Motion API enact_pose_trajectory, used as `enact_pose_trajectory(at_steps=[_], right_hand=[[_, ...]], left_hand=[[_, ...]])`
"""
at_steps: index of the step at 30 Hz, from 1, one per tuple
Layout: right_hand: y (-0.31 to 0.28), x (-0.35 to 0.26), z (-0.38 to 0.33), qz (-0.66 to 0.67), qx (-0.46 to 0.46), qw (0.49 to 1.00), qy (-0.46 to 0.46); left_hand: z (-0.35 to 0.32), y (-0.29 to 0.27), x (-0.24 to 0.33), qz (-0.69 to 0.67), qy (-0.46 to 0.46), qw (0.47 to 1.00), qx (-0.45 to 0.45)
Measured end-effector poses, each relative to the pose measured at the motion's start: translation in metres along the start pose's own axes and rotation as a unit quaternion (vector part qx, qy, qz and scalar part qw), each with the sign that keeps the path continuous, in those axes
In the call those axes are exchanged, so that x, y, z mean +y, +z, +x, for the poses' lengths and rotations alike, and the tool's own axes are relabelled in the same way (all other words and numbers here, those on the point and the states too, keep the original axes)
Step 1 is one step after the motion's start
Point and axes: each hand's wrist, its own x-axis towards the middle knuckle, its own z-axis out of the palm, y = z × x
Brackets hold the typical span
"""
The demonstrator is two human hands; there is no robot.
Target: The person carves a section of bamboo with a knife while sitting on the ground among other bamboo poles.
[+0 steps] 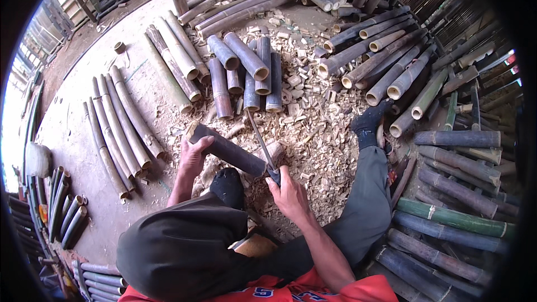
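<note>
My left hand [193, 155] is closed round the far-left end of a dark bamboo tube [232, 152], which slants across in front of me. In my right hand [289, 193] is the handle of a long knife [260, 137], its narrow blade pointing away and to the left. The blade's lower part is beside the tube's right end; whether they touch I cannot tell. Under that end lies a pale wooden block [274, 151], partly hidden. Just beyond the blade's tip, short dark bamboo tubes [246, 56] lie in a small stack.
Bamboo chips [330, 128] cover the ground between my feet. Long bamboo poles [120, 126] lie at the left, with cut tubes [380, 50] piled at the far right. More bamboo lengths [447, 218] are stacked beside my right leg. A bamboo ring [119, 47] sits at the far left.
</note>
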Motion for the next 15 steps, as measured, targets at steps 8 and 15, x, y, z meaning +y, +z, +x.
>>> enact_pose_trajectory(at_steps=[8, 15], right_hand=[[0.042, 0.069, 0.003, -0.113, -0.073, 0.988, 0.076], [-0.006, -0.028, -0.004, 0.098, 0.135, 0.981, -0.104]], left_hand=[[0.008, -0.011, -0.009, 0.033, -0.051, 0.998, 0.001], [-0.005, -0.004, -0.016, -0.019, -0.019, 0.992, 0.121]])
